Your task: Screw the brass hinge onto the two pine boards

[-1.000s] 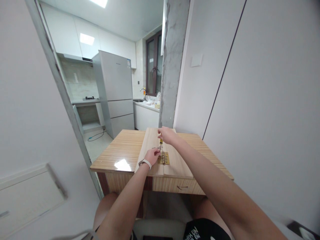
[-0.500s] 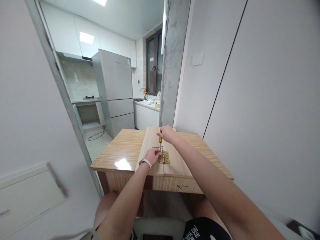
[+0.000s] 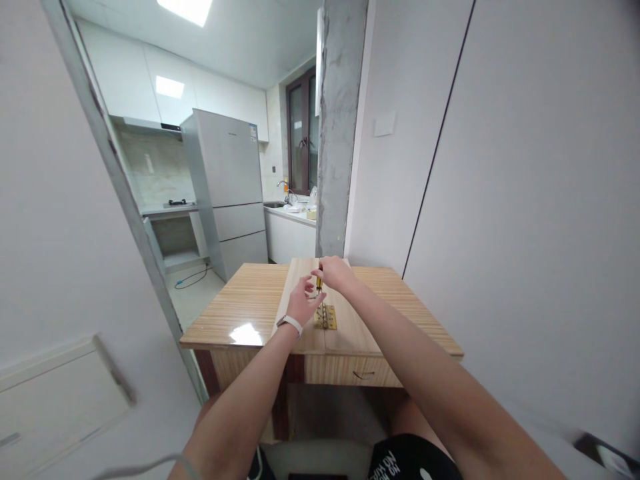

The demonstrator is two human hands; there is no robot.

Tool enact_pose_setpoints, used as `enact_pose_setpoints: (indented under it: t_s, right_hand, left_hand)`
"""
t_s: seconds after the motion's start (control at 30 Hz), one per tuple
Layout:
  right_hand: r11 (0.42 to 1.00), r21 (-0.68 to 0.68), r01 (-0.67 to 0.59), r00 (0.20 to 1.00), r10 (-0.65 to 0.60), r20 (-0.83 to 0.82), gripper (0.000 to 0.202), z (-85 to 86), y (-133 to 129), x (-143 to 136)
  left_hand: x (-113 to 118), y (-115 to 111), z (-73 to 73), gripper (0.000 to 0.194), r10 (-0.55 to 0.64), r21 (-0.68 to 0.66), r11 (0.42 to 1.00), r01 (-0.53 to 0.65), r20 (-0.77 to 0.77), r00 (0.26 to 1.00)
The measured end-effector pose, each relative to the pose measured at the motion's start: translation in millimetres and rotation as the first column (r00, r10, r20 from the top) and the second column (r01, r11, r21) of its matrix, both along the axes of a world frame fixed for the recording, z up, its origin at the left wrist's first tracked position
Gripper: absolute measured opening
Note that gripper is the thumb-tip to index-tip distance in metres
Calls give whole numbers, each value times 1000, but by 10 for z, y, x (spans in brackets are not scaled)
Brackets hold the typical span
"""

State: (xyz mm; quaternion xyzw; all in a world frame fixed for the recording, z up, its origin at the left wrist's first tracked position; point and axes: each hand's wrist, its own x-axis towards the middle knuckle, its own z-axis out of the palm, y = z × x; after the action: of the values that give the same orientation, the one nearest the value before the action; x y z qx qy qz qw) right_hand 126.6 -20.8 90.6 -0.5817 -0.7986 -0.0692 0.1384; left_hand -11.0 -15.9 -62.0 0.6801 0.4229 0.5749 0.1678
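Note:
A brass hinge [image 3: 327, 318] lies across the seam between two pale wooden boards [image 3: 350, 337] on the desk. My right hand [image 3: 334, 272] is closed around the top of a yellow-handled screwdriver [image 3: 319, 284], which stands upright with its shaft down toward the hinge's far left part. Just left of the screwdriver is my left hand [image 3: 303, 300], fingers apart and raised over the left board, with a white-banded watch on its wrist. Whether its fingertips touch the screwdriver is too small to tell. The tool's tip is hard to make out.
The striped wooden desk [image 3: 230, 300] has a drawer with a handle [image 3: 363, 375] at its front. Beyond it stand a grey fridge [image 3: 233, 167] and a sink counter [image 3: 293, 233]. A concrete pillar [image 3: 340, 133] rises behind the desk, and a wall is on the right.
My left hand has lifted from beside the hinge, moved up toward the screwdriver handle and spread its fingers. My right hand still holds the screwdriver. The camera view has shifted slightly.

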Motion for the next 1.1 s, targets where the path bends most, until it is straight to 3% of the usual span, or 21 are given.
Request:
enact_pose_setpoints:
  t_s: [0.1,0.17,0.33,0.4,0.5,0.63,0.73,0.87,1.0,1.1]
  right_hand:
    - [1000,-9,5,1000,-5,-13,39,-7,-18,-23]
    - [1000,-19,-7,1000,7,-25,39,-18,-35,-22]
    - [998,62,-10,981,21,-191,40,-214,-91,70]
    - [997,70,40,957,-18,-288,45,-424,-124,126]
    - [998,13,55,942,-48,-332,42,-868,-194,183]
    - [999,-26,-29,956,20,-293,36,-1462,-300,165]
    - [999,-53,-8,957,-7,-288,44,-1734,-342,108]
    - [999,-47,11,965,-23,-261,41,-1861,-352,52]
    - [1000,-15,20,965,-23,-260,34,-1863,-401,51]
    - [999,23,-41,963,46,-264,28,-1842,-467,64]
  left_hand:
    - [24,7,236,71,-17,93,996,17,-5,1000]
    - [29,24,366,66,-12,105,994,15,-27,1000]
    - [-3,49,526,58,-84,108,989,100,-146,986]
    - [-20,55,532,48,-72,96,992,87,-150,986]
    - [-35,67,518,37,-45,60,997,52,-120,992]
    - [-42,82,498,37,-68,17,997,69,-89,994]
    - [-51,78,483,38,-83,19,996,85,-83,993]
    - [-75,60,470,41,-91,15,996,92,-64,994]
    - [-82,62,492,38,-97,-13,995,97,-55,994]
    - [-65,84,514,36,-74,-15,997,73,-50,996]
